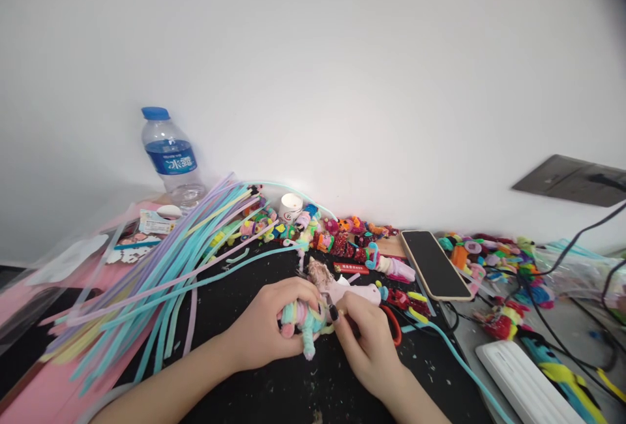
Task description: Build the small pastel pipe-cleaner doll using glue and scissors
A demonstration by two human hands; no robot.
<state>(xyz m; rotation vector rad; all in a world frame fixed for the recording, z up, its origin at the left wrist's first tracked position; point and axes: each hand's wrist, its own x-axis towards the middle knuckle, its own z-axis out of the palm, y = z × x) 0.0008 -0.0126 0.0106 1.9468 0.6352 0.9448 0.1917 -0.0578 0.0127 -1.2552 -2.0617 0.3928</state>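
Note:
My left hand (pixel 276 319) is wrapped around a small doll (pixel 306 326) made of pastel pipe cleaners in mint, pink and yellow. One fuzzy mint limb hangs down below the fingers. Close against the doll's right side, my right hand (pixel 362 336) is closed in a pinch; what lies between its fingertips is too small to make out. Just beyond both hands lies a pale pink glue gun (pixel 359 291), its nozzle end partly hidden. Orange-red scissor handles (pixel 392 325) show behind my right hand.
A bundle of pastel pipe cleaners (pixel 180 254) spreads at left, near a water bottle (pixel 171 156). Finished pipe-cleaner figures (pixel 337 244) line the wall beside a paper cup (pixel 291 207). At right are a phone (pixel 435 264), a white power strip (pixel 525 381) and black cables (pixel 562 254).

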